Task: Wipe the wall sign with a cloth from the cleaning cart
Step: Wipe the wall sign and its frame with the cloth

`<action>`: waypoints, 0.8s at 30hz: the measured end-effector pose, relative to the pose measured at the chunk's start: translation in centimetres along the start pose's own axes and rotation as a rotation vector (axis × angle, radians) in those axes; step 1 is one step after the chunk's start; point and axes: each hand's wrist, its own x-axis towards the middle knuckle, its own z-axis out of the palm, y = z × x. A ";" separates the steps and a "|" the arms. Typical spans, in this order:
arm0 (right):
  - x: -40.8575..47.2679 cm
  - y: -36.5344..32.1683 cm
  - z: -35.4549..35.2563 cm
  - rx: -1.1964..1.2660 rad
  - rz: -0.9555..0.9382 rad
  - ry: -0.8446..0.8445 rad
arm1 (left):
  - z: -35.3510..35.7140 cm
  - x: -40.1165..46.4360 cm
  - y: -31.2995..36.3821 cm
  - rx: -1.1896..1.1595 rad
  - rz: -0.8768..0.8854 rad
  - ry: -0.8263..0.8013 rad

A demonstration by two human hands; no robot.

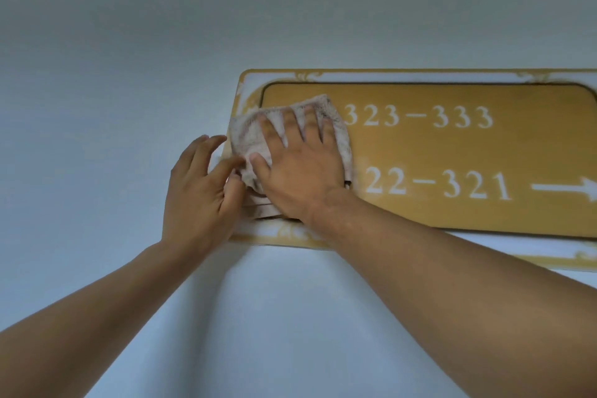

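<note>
A pale wall (129, 74) carries the gold sign (452, 152).

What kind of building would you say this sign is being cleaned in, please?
Probably a hotel or similar corridor: the gold wall sign lists ranges 323-333 and one ending 22-321 with an arrow, on a plain wall.
</note>
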 end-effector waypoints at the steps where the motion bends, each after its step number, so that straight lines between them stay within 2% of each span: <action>1: -0.7 0.6 -0.3 -0.010 -0.027 0.021 | -0.3 0.4 0.6 -0.012 -0.028 -0.005; 4: -3.3 2.9 -1.1 -0.032 -0.102 0.063 | -1.0 1.2 2.8 -0.024 -0.058 -0.071; 8: -5.9 5.5 -1.8 -0.038 -0.103 0.037 | -0.8 1.1 4.7 0.115 0.078 -0.207; 12: -8.7 6.9 -2.7 -0.027 -0.077 -0.010 | -0.5 0.4 7.5 -0.016 -0.064 -0.303; 17: -10.4 8.4 -3.6 0.044 -0.053 -0.022 | 0.6 1.0 10.2 0.089 -0.147 -0.467; 24: -11.7 11.0 -4.3 0.093 0.007 -0.001 | 1.0 0.4 11.5 -0.063 -0.188 -0.472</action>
